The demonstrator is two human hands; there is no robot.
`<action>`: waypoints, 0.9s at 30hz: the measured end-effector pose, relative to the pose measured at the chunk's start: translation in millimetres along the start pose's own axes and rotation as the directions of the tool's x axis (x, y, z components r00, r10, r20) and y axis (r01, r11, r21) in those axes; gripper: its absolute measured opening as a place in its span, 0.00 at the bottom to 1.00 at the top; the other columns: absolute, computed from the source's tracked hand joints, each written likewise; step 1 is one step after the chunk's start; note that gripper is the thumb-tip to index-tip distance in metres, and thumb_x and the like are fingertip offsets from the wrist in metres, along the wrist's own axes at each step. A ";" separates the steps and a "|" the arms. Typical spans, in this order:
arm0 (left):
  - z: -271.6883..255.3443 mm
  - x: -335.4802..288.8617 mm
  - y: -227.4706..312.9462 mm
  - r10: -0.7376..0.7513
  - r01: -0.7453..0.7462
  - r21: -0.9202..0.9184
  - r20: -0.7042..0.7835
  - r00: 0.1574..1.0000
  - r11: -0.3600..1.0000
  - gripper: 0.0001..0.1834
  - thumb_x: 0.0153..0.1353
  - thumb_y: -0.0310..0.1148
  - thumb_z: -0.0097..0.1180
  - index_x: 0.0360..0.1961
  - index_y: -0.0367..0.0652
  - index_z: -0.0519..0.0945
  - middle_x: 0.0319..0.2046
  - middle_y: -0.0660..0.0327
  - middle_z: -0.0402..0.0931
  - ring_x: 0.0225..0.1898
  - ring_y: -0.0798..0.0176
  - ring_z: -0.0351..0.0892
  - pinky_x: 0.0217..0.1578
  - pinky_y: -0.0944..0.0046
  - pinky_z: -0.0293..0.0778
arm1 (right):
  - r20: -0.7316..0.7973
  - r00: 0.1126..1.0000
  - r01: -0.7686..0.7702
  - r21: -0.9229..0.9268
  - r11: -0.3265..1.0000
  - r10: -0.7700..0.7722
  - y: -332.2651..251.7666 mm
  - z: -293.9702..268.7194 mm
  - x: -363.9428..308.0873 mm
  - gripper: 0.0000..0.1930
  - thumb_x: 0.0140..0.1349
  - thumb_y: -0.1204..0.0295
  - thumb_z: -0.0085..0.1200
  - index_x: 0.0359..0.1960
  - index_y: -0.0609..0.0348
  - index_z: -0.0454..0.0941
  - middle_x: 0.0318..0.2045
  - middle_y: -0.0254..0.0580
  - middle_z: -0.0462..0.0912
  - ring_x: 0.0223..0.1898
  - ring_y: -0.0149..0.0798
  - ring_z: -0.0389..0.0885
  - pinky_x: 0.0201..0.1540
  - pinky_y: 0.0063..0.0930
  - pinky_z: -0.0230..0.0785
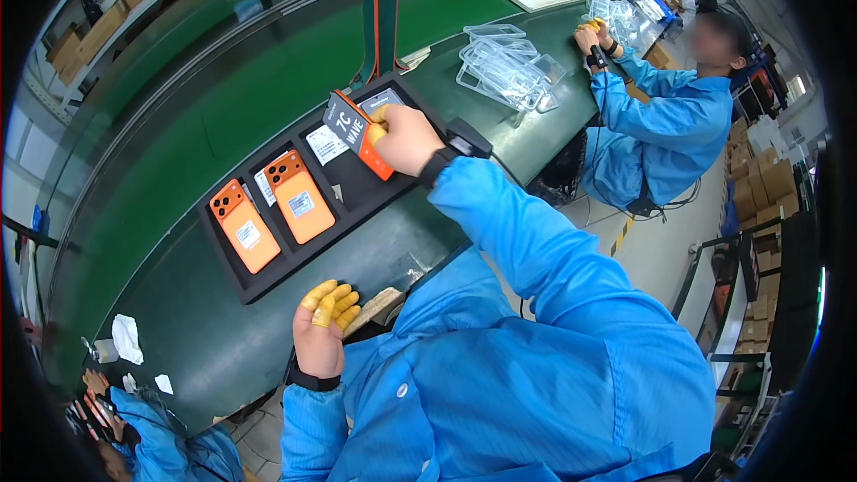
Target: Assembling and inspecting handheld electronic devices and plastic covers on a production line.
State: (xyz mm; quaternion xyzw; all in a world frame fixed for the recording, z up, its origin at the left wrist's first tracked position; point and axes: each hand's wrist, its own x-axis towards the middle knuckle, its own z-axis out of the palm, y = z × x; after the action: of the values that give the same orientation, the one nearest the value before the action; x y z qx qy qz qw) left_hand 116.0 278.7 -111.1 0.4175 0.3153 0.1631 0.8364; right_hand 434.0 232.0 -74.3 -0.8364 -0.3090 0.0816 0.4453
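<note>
1. A factory line: a long green conveyor belt curves past a dark workbench edge, with cardboard boxes on shelves at the far left.
2. A black tray lies on the belt and holds two orange phones lying back-up, side by side.
3. The right hand grips a third orange phone, tilted above the tray's right end, fingers closed round its lower edge.
4. The left hand rests empty on the bench edge, its yellow-capped fingers curled loosely, well apart from the right.
5. A co-worker in blue handles clear plastic trays further along.
</note>
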 end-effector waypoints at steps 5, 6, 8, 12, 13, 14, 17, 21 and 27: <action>33.4 17.0 16.2 0.030 -0.036 0.059 0.098 0.995 0.998 0.17 0.72 0.36 0.48 0.57 0.39 0.72 0.52 0.51 0.76 0.51 0.55 0.78 0.51 0.55 0.74 | 0.351 0.934 -0.143 0.524 0.839 -0.060 5.8 -29.5 -51.7 0.11 0.67 0.76 0.49 0.49 0.65 0.78 0.40 0.38 0.84 0.41 0.28 0.80 0.46 0.26 0.74; 44.3 21.1 18.4 0.063 -0.070 0.065 0.104 0.993 0.995 0.19 0.73 0.36 0.47 0.60 0.40 0.70 0.55 0.52 0.75 0.53 0.56 0.76 0.52 0.55 0.74 | 0.399 0.913 -0.181 0.587 0.789 -0.087 7.9 -32.3 -63.4 0.11 0.68 0.78 0.49 0.50 0.65 0.77 0.42 0.38 0.83 0.43 0.28 0.80 0.47 0.26 0.74; 62.2 29.7 23.7 0.065 -0.060 -0.037 0.174 0.983 0.998 0.20 0.74 0.33 0.45 0.63 0.39 0.67 0.57 0.52 0.73 0.54 0.56 0.76 0.52 0.55 0.75 | 0.535 0.836 -0.315 0.650 0.691 -0.122 8.1 -41.5 -83.0 0.11 0.68 0.79 0.49 0.50 0.65 0.76 0.43 0.37 0.83 0.45 0.27 0.79 0.50 0.26 0.74; 78.1 34.9 20.0 0.084 -0.057 -0.134 0.204 0.975 0.989 0.15 0.73 0.31 0.45 0.57 0.39 0.71 0.53 0.55 0.76 0.52 0.55 0.79 0.52 0.51 0.78 | 0.602 0.767 -0.259 0.608 0.750 -0.222 7.5 -55.7 -96.7 0.11 0.68 0.78 0.50 0.49 0.66 0.77 0.43 0.36 0.83 0.47 0.27 0.79 0.50 0.26 0.73; 80.9 33.7 20.9 0.086 -0.064 -0.114 0.201 0.976 0.991 0.13 0.73 0.30 0.45 0.54 0.39 0.73 0.51 0.56 0.77 0.50 0.56 0.81 0.52 0.50 0.79 | 0.599 0.774 -0.238 0.578 0.781 -0.207 7.6 -62.3 -96.3 0.11 0.67 0.75 0.53 0.48 0.64 0.78 0.42 0.39 0.84 0.46 0.31 0.80 0.50 0.28 0.73; 83.0 30.7 17.6 0.099 -0.081 -0.113 0.165 0.981 0.990 0.12 0.73 0.30 0.45 0.54 0.39 0.73 0.50 0.56 0.78 0.50 0.57 0.81 0.51 0.52 0.79 | 0.588 0.786 -0.238 0.573 0.784 -0.190 15.8 -73.2 -92.1 0.11 0.67 0.75 0.53 0.48 0.64 0.78 0.42 0.39 0.84 0.46 0.31 0.80 0.50 0.28 0.73; 73.2 25.4 9.7 0.098 -0.085 -0.119 0.109 0.989 0.989 0.13 0.72 0.32 0.49 0.53 0.39 0.73 0.47 0.59 0.79 0.49 0.60 0.81 0.49 0.58 0.79 | 0.099 0.964 0.242 0.069 0.968 -0.248 54.6 -111.2 -55.5 0.13 0.62 0.72 0.60 0.48 0.59 0.80 0.44 0.46 0.83 0.49 0.41 0.80 0.55 0.34 0.71; 55.1 23.9 -5.0 0.156 -0.150 -0.097 0.060 0.986 0.984 0.15 0.71 0.33 0.50 0.55 0.40 0.72 0.48 0.60 0.79 0.50 0.60 0.80 0.50 0.56 0.79 | -0.413 0.877 -0.035 -0.563 0.825 -0.245 146.1 -175.2 7.2 0.21 0.55 0.62 0.66 0.49 0.57 0.81 0.48 0.53 0.81 0.52 0.55 0.77 0.57 0.43 0.69; 48.6 8.6 -5.9 0.126 -0.126 -0.099 -0.007 0.992 0.987 0.16 0.70 0.37 0.52 0.54 0.41 0.71 0.50 0.58 0.78 0.51 0.57 0.80 0.53 0.53 0.77 | -0.322 0.942 -0.205 -0.775 0.599 -0.095 149.4 -179.8 8.0 0.36 0.50 0.47 0.67 0.57 0.57 0.78 0.59 0.50 0.74 0.63 0.50 0.69 0.62 0.48 0.66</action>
State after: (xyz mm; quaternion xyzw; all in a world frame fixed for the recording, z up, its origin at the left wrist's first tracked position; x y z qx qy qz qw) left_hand 154.8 250.8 -97.3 0.3944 0.2801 0.2315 0.8441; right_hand 580.8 50.3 -85.8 -0.9568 -0.2071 -0.1928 0.0664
